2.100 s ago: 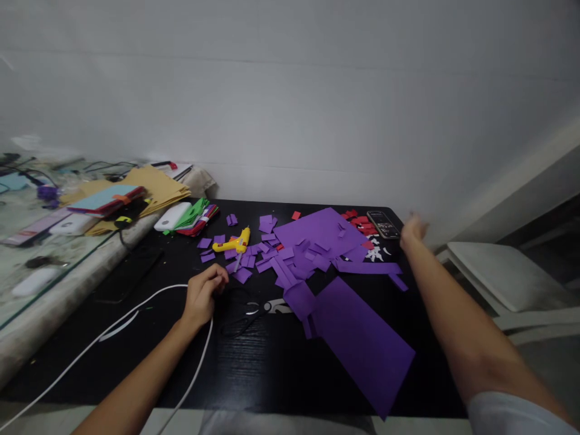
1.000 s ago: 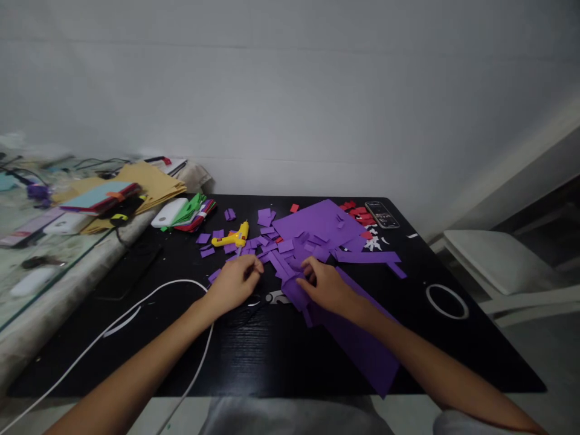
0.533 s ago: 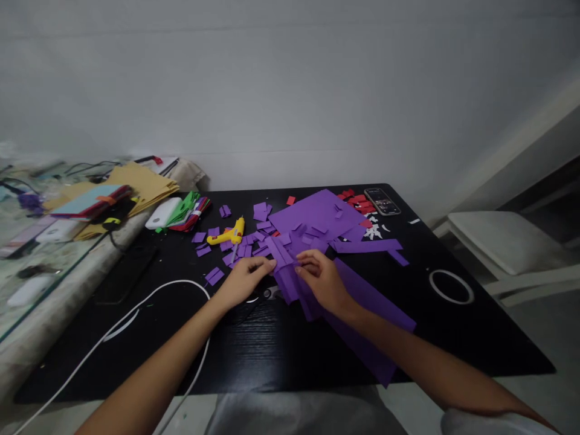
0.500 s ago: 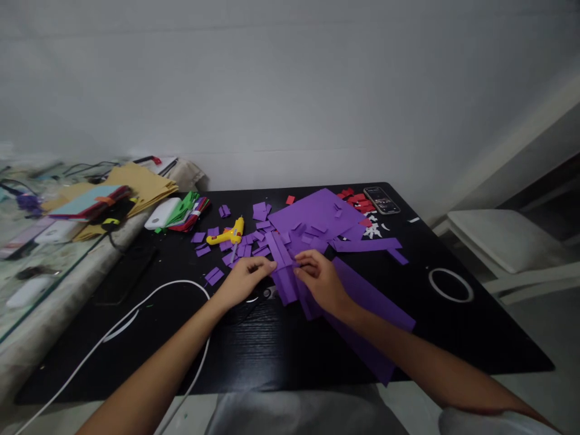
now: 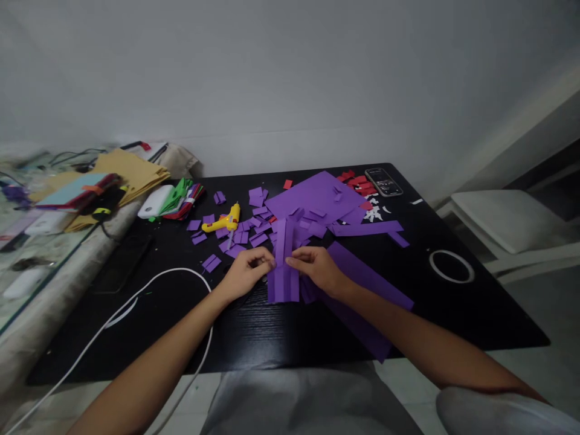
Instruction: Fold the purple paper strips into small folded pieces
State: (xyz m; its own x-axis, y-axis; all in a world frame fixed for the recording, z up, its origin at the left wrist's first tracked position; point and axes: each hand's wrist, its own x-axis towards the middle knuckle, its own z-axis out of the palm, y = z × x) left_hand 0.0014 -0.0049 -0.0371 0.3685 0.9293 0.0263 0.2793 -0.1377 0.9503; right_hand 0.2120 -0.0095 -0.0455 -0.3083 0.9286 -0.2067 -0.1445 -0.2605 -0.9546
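Between my hands is a creased purple paper strip (image 5: 284, 279), long and upright in view, with lengthwise folds. My left hand (image 5: 248, 270) pinches its left edge between thumb and fingers. On the opposite edge, my right hand (image 5: 317, 267) pinches it at about the same height. Beneath my right hand and forearm lies a large purple sheet (image 5: 371, 290). Many small folded purple paper pieces (image 5: 258, 226) are scattered just beyond the strip. A yellow glue gun (image 5: 222, 219) rests among them, left of the strip.
Another purple sheet (image 5: 317, 196) lies farther back. Red paper pieces (image 5: 357, 183), white scraps (image 5: 373, 211) and a phone (image 5: 384, 182) sit at the back right. A white ring (image 5: 452, 266) lies on the right; a white cable (image 5: 154, 277) curves across the left. Coloured paper bundles (image 5: 183, 199) stand back left.
The purple strip has turned from a slant to nearly straight up and down, still pinched by both hands. The camera view has shifted slightly.
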